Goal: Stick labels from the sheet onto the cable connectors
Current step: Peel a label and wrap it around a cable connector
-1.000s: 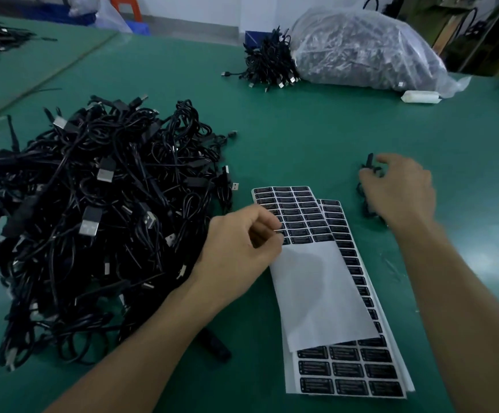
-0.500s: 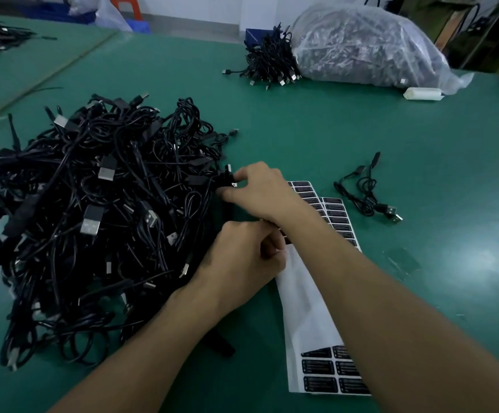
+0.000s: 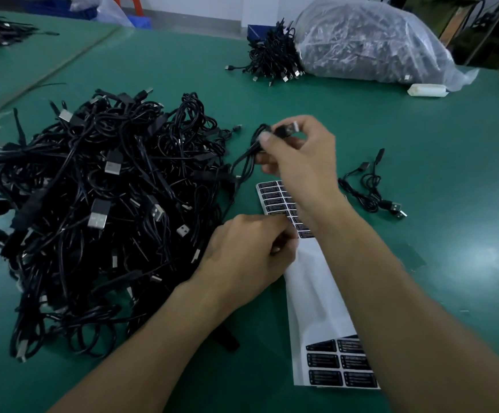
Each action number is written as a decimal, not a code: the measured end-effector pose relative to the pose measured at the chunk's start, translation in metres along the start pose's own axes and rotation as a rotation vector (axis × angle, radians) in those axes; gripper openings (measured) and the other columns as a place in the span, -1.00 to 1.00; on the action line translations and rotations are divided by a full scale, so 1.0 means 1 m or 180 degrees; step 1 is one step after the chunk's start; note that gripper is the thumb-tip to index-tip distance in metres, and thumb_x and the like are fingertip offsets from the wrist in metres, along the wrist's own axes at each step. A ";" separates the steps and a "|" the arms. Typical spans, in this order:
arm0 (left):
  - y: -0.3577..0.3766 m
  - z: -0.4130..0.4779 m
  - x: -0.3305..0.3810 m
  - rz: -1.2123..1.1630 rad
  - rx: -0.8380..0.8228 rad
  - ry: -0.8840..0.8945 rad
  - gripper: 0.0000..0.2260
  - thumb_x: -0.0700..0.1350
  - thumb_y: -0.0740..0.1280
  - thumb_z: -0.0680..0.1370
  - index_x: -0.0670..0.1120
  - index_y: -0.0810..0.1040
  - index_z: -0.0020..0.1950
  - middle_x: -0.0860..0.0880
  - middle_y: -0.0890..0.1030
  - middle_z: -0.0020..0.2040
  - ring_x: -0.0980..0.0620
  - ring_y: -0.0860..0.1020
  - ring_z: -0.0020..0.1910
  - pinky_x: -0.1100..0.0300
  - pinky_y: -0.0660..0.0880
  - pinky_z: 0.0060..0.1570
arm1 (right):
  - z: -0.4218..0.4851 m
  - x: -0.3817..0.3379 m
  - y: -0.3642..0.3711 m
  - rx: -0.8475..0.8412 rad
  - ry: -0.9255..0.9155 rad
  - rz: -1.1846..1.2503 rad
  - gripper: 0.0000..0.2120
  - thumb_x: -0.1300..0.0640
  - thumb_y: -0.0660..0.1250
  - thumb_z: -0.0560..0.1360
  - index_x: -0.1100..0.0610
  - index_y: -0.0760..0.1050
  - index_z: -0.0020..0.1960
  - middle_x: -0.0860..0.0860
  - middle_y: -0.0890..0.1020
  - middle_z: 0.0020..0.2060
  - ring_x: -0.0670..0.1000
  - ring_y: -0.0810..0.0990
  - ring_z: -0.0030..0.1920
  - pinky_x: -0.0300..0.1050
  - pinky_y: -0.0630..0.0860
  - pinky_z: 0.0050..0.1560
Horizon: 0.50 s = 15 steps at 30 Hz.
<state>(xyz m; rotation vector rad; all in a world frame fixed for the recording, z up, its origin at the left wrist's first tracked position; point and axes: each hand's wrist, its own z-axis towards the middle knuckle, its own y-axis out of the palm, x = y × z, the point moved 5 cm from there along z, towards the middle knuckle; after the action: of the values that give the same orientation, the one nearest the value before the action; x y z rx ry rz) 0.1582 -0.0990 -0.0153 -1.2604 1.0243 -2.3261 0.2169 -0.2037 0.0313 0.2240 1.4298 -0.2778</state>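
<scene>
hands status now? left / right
Left hand: fingers curled, pinching at the white sheet of black rectangular labels; whether a label is lifted cannot be told.
Right hand: holding a black USB cable's connector.

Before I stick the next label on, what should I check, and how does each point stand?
1. Right hand grips the connector: ok.
2. Connector held apart from the cable pile: ok, though its cable trails towards it.
3. Left hand at the label sheet: ok.
4. Label peeled and pinched: cannot tell, fingers hide it.
5. Labels left on the sheet: ok, rows at both ends.
6. Connector's face free of a label: cannot tell, blurred.
</scene>
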 end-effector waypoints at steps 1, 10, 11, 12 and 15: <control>-0.001 0.000 0.001 -0.0033 0.0055 0.0035 -0.83 -0.01 0.30 0.53 -0.01 0.67 -0.03 0.06 0.69 -0.17 0.01 0.64 -0.19 0.02 0.59 -0.18 | -0.002 -0.001 -0.006 0.0141 0.0031 0.0319 -0.85 0.32 0.40 0.54 0.12 0.47 -0.07 0.06 0.66 -0.22 -0.03 0.70 -0.30 -0.18 0.61 -0.23; -0.001 0.002 -0.016 -0.1957 0.0500 -0.0845 -0.43 0.20 0.39 0.46 -0.02 0.50 0.40 0.14 0.72 -0.05 0.24 0.67 -0.04 0.22 0.60 0.02 | -0.030 0.010 -0.050 0.0467 0.0250 0.2591 -0.79 0.41 0.29 0.57 0.19 0.37 -0.15 0.15 0.67 -0.31 0.08 0.70 -0.29 -0.17 0.63 -0.23; -0.002 0.003 -0.017 -0.2341 0.0540 -0.0967 -0.38 0.25 0.37 0.45 -0.02 0.46 0.43 0.10 0.72 0.01 0.20 0.68 0.01 0.21 0.61 0.04 | -0.036 0.013 -0.052 0.0440 0.0260 0.2456 -0.79 0.43 0.29 0.56 0.19 0.38 -0.16 0.15 0.66 -0.29 0.09 0.71 -0.27 -0.16 0.63 -0.19; -0.003 0.003 -0.018 -0.2679 0.0585 -0.1037 -0.38 0.25 0.35 0.45 -0.02 0.44 0.44 0.04 0.72 0.06 0.15 0.69 0.04 0.20 0.62 0.03 | -0.042 0.015 -0.054 0.0452 0.0247 0.2287 -0.78 0.44 0.30 0.55 0.19 0.39 -0.16 0.16 0.64 -0.27 0.09 0.71 -0.26 -0.16 0.63 -0.15; -0.011 0.005 -0.014 -0.3120 0.0825 -0.0960 -0.64 0.19 0.28 0.59 0.02 0.54 0.28 -0.11 0.71 0.06 0.02 0.71 -0.02 0.19 0.64 -0.10 | -0.060 0.024 -0.061 0.0654 0.0199 0.1791 -0.75 0.46 0.36 0.51 0.19 0.39 -0.20 0.14 0.60 -0.26 0.06 0.70 -0.25 -0.16 0.63 -0.08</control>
<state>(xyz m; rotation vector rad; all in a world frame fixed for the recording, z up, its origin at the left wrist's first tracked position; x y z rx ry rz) 0.1713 -0.0860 -0.0142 -2.2290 -0.0666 -2.6023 0.1440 -0.2438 0.0003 0.7916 1.3399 0.0473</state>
